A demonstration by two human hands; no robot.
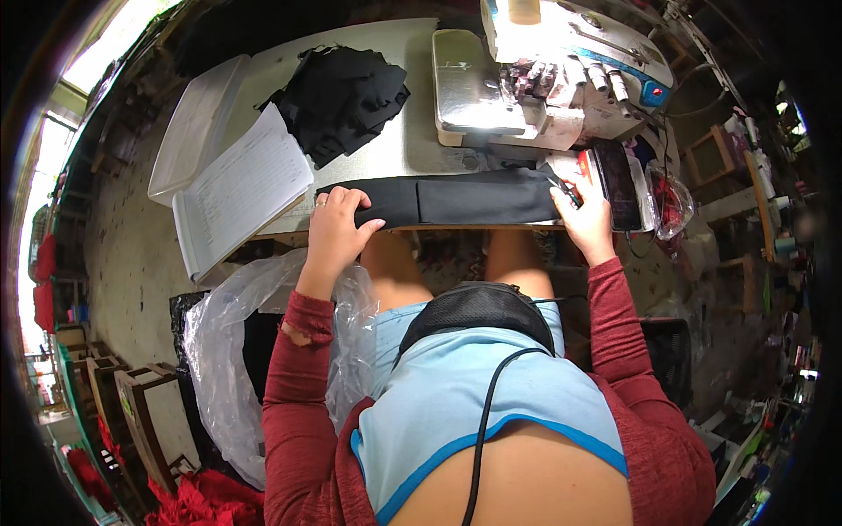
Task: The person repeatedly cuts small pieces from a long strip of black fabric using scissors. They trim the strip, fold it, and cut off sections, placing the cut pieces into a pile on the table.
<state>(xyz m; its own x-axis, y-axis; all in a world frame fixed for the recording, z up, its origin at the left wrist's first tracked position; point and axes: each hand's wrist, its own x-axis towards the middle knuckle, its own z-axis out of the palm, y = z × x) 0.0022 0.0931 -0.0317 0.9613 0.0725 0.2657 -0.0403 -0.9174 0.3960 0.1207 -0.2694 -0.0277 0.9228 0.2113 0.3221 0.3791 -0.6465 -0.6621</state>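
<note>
Cloth [487, 198], long and black, lies along the near edge of the surface [410, 142]. My left fingers [353, 198] rest on its left end; whether they pinch it I cannot tell. My right fingers [564, 207] clasp a small dark tool [562, 188] over its right end.

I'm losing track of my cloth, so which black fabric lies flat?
The long black strip between your left hand and right hand; the other black fabric, farther back, is a loose heap.
</note>
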